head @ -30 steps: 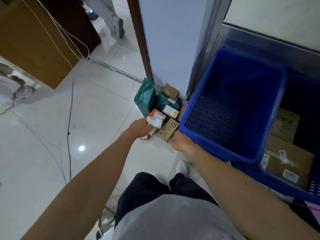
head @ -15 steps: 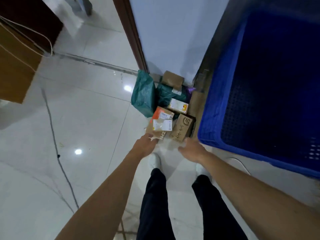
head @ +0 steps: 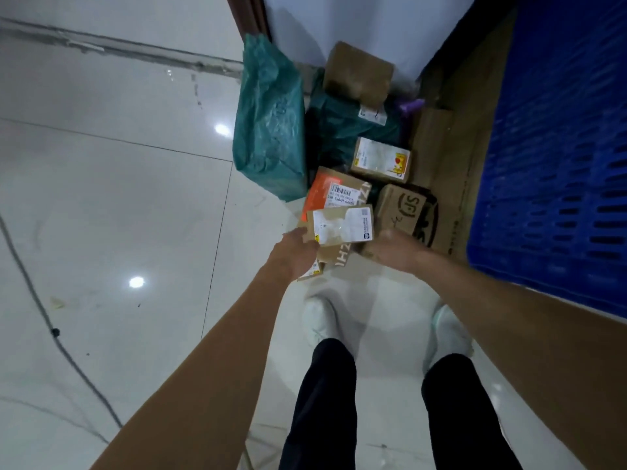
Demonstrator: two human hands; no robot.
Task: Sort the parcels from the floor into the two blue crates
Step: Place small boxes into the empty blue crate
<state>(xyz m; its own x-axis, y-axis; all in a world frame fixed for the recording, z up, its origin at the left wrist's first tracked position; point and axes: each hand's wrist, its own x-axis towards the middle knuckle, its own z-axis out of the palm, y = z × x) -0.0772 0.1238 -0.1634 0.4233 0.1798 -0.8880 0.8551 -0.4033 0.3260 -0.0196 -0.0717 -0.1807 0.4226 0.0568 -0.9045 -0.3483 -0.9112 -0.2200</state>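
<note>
A pile of parcels lies on the floor in the corner beside one blue crate (head: 559,164). The pile holds an upright green bag (head: 271,130), a dark green bag (head: 346,130), a brown box at the back (head: 359,72), a yellow-labelled box (head: 381,159), an orange-and-brown box (head: 325,189) and an SF box (head: 402,206). My left hand (head: 293,257) grips the left end of a small white-labelled box (head: 341,227) at the front of the pile. My right hand (head: 395,251) rests against the SF box's front edge, fingers hidden. The second crate is out of view.
Flat cardboard (head: 441,157) stands between the pile and the crate wall. A dark cable (head: 51,330) runs across the white tiles on the left. A brown door frame (head: 251,15) and a pale wall back the pile. My white shoes (head: 320,320) stand just short of it.
I have bent down closer to the pile, so the crate has slid to the right edge. Both hands reached forward, and my left hand has taken hold of the small labelled box.
</note>
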